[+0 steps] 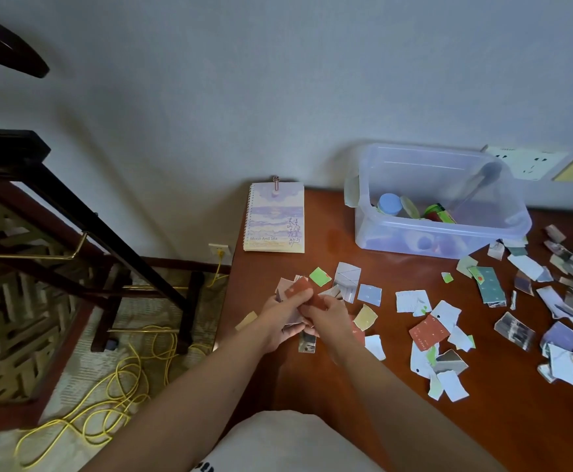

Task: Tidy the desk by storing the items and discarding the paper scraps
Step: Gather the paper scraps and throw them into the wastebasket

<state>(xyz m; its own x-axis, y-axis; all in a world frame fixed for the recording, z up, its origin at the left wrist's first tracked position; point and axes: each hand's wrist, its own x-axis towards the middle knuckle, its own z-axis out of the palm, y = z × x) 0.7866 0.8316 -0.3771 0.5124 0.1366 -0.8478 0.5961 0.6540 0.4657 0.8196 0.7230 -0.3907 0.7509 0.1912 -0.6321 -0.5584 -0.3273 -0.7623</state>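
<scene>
left hand (pixel 277 323) and right hand (pixel 326 317) clutch a wad of torn coloured paper scraps (pixel 294 290), loose scraps (pixel 429 332) trail toward the brown wooden table's (pixel 516 420) right edge, nearer the right hand

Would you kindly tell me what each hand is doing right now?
Left hand: grips a bunch of paper scraps.
Right hand: pinches the same bunch.

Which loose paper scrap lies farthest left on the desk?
The pale tan scrap just left of the left hand; all other loose scraps lie further right.

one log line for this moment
step: gathering scraps | left hand: holds scrap stack | right hand: pinches scrap stack | desk: loose scraps | box: open
</scene>
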